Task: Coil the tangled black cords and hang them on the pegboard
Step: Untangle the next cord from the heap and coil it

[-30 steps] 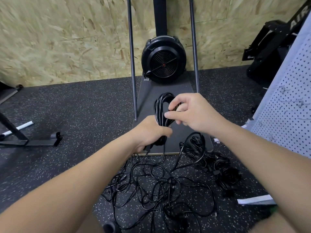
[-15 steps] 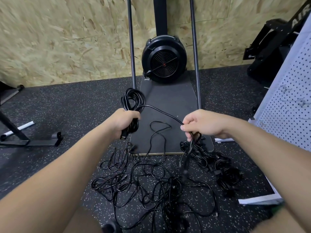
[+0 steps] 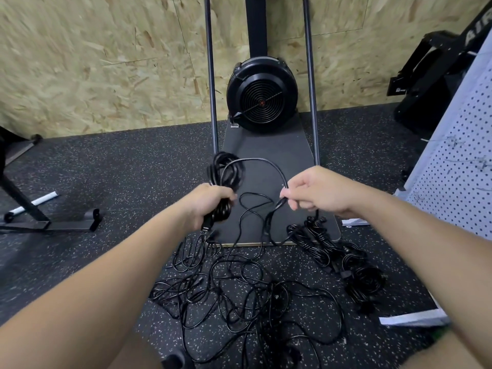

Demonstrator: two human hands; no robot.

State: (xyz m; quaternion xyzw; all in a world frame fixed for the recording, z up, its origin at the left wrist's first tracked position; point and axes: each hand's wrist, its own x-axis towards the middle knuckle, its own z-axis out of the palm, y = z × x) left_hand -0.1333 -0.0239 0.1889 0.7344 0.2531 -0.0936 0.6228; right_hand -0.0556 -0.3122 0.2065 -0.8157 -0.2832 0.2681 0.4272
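My left hand [image 3: 210,202] had its grip closed around a half-made coil of black cord [image 3: 226,169], the loops standing up above the fist at frame centre. My right hand [image 3: 314,193] pinched the free run of that same cord [image 3: 266,162] between thumb and fingertips; the run arched from the coil across to the pinch, then dropped toward the floor. Both hands hovered over the dark base plate [image 3: 269,145] of the fan machine [image 3: 262,94] at upper centre.

Below, the tangled cords [image 3: 239,291] sprawled on the speckled rubber floor [image 3: 119,182] at lower centre, with a few bundled cords [image 3: 343,257] lying to their right. The white pegboard [image 3: 458,166] leaned at the right edge, well apart from my hands; I could not tell whether any cord hung on it.

The trailing length ran down into the knot, so I judged that pulling another loop could snag, drag the whole mass upward, or tighten it. A loose left grip could also let the stacked loops spill and undo the coil.
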